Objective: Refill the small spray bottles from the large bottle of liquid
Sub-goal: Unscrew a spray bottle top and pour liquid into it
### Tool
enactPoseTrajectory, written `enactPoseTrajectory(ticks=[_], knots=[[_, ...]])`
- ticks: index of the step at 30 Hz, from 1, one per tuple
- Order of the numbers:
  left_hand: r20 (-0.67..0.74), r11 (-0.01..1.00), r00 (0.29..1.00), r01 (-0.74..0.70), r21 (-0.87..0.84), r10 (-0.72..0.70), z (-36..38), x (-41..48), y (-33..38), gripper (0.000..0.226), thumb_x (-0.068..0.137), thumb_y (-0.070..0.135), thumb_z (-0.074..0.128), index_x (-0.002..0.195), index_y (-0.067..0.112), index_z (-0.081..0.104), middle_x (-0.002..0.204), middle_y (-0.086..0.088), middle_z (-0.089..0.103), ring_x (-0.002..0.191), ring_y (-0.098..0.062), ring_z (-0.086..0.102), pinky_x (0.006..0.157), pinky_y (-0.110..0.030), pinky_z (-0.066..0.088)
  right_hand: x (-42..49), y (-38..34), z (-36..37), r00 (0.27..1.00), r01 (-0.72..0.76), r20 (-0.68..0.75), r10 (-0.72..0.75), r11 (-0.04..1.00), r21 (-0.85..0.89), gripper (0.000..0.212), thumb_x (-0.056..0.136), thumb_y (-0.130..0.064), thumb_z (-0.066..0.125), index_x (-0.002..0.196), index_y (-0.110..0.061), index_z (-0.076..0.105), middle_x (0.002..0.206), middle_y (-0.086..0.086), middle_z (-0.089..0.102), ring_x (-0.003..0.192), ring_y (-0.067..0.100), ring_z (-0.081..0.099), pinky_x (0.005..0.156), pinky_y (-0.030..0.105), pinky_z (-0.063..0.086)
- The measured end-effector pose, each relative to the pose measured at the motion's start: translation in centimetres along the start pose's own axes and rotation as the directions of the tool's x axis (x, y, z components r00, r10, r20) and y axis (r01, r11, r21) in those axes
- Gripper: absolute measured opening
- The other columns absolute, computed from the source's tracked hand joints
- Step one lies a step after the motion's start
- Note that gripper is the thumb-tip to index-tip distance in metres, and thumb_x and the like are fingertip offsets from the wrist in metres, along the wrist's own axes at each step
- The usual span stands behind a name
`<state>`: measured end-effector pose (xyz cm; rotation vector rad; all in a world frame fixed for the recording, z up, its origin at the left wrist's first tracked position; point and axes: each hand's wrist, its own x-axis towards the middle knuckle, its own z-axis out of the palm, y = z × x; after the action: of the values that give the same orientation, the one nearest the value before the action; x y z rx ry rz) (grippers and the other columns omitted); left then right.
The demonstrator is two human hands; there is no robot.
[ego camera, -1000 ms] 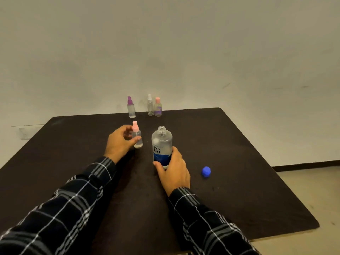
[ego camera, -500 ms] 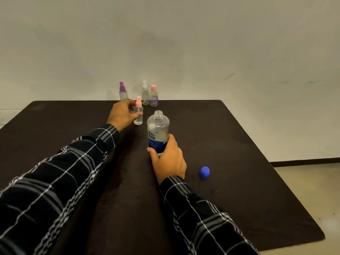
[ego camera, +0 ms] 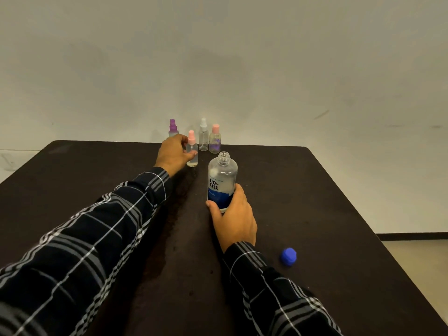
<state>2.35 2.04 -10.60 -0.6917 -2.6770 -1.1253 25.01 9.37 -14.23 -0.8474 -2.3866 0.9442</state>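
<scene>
The large clear bottle (ego camera: 221,180) with a blue label stands upright and uncapped on the dark table (ego camera: 315,202). My right hand (ego camera: 234,218) grips its lower part. My left hand (ego camera: 173,154) reaches far forward and holds a small spray bottle with a pink cap (ego camera: 192,150) near the table's back edge. Three more small bottles stand there: a purple-capped one (ego camera: 172,128) partly hidden behind my left hand, a white-capped one (ego camera: 203,135) and a pink-capped one (ego camera: 215,139).
The large bottle's blue cap (ego camera: 288,256) lies on the table to the right of my right forearm. A plain wall rises just behind the table's back edge. Floor shows past the table's right edge.
My left hand has carried the pink-capped spray bottle away from the large bottle toward the row at the back edge. My right hand keeps its hold on the large bottle.
</scene>
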Motion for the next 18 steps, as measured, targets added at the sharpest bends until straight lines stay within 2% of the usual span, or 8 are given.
enactPoseTrajectory(ticks=[9, 18], knots=[[-0.056, 1.000, 0.998, 0.002, 0.023, -0.001, 1.3, 2.5, 0.6, 0.048, 0.085, 0.023, 0.082, 0.127, 0.007, 0.066, 0.123, -0.012, 0.069, 0.114, -0.030, 0.064, 0.097, -0.042, 0.052, 0.3, 0.0, 0.0, 1.000, -0.002, 0.009, 0.002, 1.000, -0.015, 0.070, 0.083, -0.059, 0.068, 0.139, -0.032, 0.035, 0.133, -0.014, 0.056, 0.122, 0.011, 0.055, 0.090, 0.036, 0.055], [-0.067, 0.990, 0.997, 0.031, 0.139, -0.022, 2.1, 3.9, 0.5, 0.044, 0.088, 0.022, 0.077, 0.126, 0.009, 0.060, 0.124, -0.014, 0.061, 0.112, -0.035, 0.062, 0.096, -0.045, 0.051, 0.6, -0.1, 0.1, 1.000, -0.004, 0.020, 0.005, 1.000, -0.028, 0.073, 0.084, -0.060, 0.066, 0.143, -0.033, 0.032, 0.136, -0.014, 0.055, 0.122, 0.012, 0.055, 0.088, 0.036, 0.054]])
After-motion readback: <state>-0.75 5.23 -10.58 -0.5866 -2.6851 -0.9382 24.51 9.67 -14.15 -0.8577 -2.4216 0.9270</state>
